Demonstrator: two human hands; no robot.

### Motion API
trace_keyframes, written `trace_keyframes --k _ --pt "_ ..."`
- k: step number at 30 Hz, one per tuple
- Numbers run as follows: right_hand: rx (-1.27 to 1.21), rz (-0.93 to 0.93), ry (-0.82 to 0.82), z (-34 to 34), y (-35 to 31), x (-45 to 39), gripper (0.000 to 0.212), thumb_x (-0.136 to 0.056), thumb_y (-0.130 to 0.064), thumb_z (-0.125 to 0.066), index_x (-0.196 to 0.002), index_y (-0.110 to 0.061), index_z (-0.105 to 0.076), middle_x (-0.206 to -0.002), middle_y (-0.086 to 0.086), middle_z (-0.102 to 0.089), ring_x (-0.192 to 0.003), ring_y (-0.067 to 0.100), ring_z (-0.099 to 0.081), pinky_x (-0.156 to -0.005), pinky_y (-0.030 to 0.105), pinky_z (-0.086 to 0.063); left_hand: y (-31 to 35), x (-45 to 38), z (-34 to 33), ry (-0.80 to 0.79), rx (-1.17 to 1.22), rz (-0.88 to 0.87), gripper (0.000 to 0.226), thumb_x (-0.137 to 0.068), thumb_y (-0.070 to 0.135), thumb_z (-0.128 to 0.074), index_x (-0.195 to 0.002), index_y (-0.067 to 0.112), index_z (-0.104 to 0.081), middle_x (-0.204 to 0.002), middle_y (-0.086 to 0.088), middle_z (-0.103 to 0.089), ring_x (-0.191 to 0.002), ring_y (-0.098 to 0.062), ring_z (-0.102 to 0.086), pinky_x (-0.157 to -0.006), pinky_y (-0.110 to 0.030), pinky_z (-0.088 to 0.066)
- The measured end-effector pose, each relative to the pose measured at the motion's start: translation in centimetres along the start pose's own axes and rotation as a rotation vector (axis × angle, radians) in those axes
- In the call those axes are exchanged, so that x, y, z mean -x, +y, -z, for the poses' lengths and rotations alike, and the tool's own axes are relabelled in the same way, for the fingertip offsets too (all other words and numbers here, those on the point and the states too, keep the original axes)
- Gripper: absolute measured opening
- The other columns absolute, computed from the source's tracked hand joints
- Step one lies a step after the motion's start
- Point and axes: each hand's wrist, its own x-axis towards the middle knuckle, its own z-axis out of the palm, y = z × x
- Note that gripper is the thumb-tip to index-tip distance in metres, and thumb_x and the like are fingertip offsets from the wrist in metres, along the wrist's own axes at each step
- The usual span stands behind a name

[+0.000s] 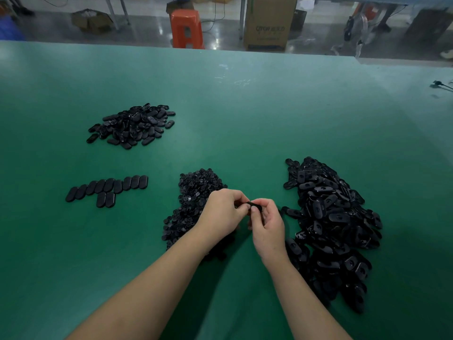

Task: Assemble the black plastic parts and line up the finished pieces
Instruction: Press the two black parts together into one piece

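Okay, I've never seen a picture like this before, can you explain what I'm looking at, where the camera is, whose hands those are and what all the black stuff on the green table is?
There is no machine here. One wide-angle camera sits on a person's head and looks forward and down, so the two bare arms coming in from the bottom are that person's own. The left hand and right hand meet in the middle and pinch a small black part between them, apparently fitting pieces together.

On the green table lie three heaps of black plastic: small round pieces just behind the left hand, a big heap of oval pieces on the right, and a smaller oval heap far left. Nearer on the left, oval pieces lie side by side in a neat row, with two more below it; these look like the finished ones.
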Motion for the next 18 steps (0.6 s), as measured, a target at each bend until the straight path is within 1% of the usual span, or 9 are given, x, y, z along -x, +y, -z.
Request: trace_keyframes --k 2,4,6,8,11,13,15,16,18 --pt "-0.003 0.002 0.003 0.0 0.0 0.0 0.029 -0.101 -0.016 -0.054 -0.095 -0.044 -0.058 -0.087 -0.006 -0.068 -0.074 0.012 -0.062 -0.071 0.041 -0.054 0.1 0.0 -0.1 -0.009 -0.018 -0.026 0.012 -0.090 0.015 -0.067 -0.098 0.016 -0.075 -0.082 0.004 -0.072 -0.060 -0.005 -0.061 -0.070 -0.027 -0.056" --pt "-0.034 -0.004 0.017 -0.2 -0.1 0.0 0.023 -0.099 -0.021 -0.051 -0.096 -0.043 -0.057 -0.078 -0.006 -0.061 -0.068 0.015 -0.055 -0.067 0.044 -0.048 0.1 0.1 -0.3 -0.011 -0.094 -0.104 0.023 -0.089 0.015 -0.065 -0.111 0.018 -0.072 -0.088 0.001 -0.071 -0.072 -0.013 -0.061 -0.078 -0.031 -0.054" --pt "-0.078 -0.017 0.030 -0.4 -0.2 0.0 0.016 -0.095 -0.027 -0.046 -0.100 -0.040 -0.055 -0.072 -0.005 -0.052 -0.067 0.017 -0.048 -0.065 0.043 -0.041 0.2 0.2 -0.4 -0.014 -0.242 -0.217 0.033 -0.092 0.018 -0.062 -0.124 0.020 -0.065 -0.098 -0.002 -0.070 -0.087 -0.020 -0.061 -0.084 -0.035 -0.050" --pt "-0.128 -0.020 0.043 -0.5 0.0 0.0 0.016 -0.094 -0.027 -0.044 -0.106 -0.033 -0.053 -0.070 -0.007 -0.046 -0.067 0.016 -0.044 -0.064 0.040 -0.037 0.1 0.2 -0.5 -0.028 -0.415 -0.311 0.030 -0.097 0.025 -0.055 -0.126 0.021 -0.061 -0.104 -0.003 -0.067 -0.097 -0.024 -0.062 -0.083 -0.037 -0.048" --pt "-0.149 -0.016 0.034 -0.3 0.0 0.0 0.019 -0.094 -0.028 -0.042 -0.110 -0.031 -0.052 -0.069 -0.010 -0.045 -0.066 0.013 -0.043 -0.063 0.036 -0.037 -0.1 0.6 -0.2 -0.012 -0.647 -0.405 0.025 -0.102 0.032 -0.046 -0.120 0.021 -0.060 -0.103 0.000 -0.064 -0.095 -0.025 -0.064 -0.071 -0.036 -0.045" --pt "-0.137 -0.013 0.020 -0.3 -0.2 0.1 0.020 -0.097 -0.032 -0.042 -0.114 -0.035 -0.051 -0.069 -0.013 -0.048 -0.065 0.009 -0.045 -0.061 0.029 -0.040 -0.3 1.0 0.3 0.069 -0.692 -0.499 0.020 -0.097 0.029 -0.054 -0.108 0.018 -0.065 -0.101 -0.001 -0.064 -0.090 -0.023 -0.065 -0.060 -0.036 -0.048" --pt "-0.131 -0.004 0.012 -0.3 -0.4 0.2 0.020 -0.102 -0.028 -0.042 -0.118 -0.036 -0.050 -0.072 -0.010 -0.055 -0.065 0.010 -0.050 -0.059 0.026 -0.044 -0.9 1.4 1.1 0.181 -0.634 -0.557 0.014 -0.087 0.024 -0.068 -0.095 0.013 -0.070 -0.099 -0.003 -0.066 -0.085 -0.022 -0.066 -0.050 -0.035 -0.053" --pt "-0.124 0.000 0.007 -0.3 -0.5 0.2 0.020 -0.105 -0.025 -0.041 -0.119 -0.036 -0.050 -0.075 -0.008 -0.058 -0.065 0.012 -0.051 -0.059 0.027 -0.045 -1.4 1.5 1.7 0.245 -0.590 -0.537 0.014 -0.084 0.023 -0.071 -0.094 0.012 -0.071 -0.099 -0.003 -0.066 -0.082 -0.022 -0.066 -0.049 -0.035 -0.054" --pt "-0.080 -0.001 -0.006 -0.2 -0.7 0.3 0.021 -0.109 -0.020 -0.041 -0.117 -0.037 -0.051 -0.079 -0.007 -0.062 -0.065 0.012 -0.053 -0.061 0.029 -0.047 -3.1 1.5 3.2 0.346 -0.484 -0.382 0.019 -0.086 0.024 -0.073 -0.102 0.014 -0.072 -0.101 -0.001 -0.067 -0.077 -0.021 -0.066 -0.053 -0.034 -0.056"
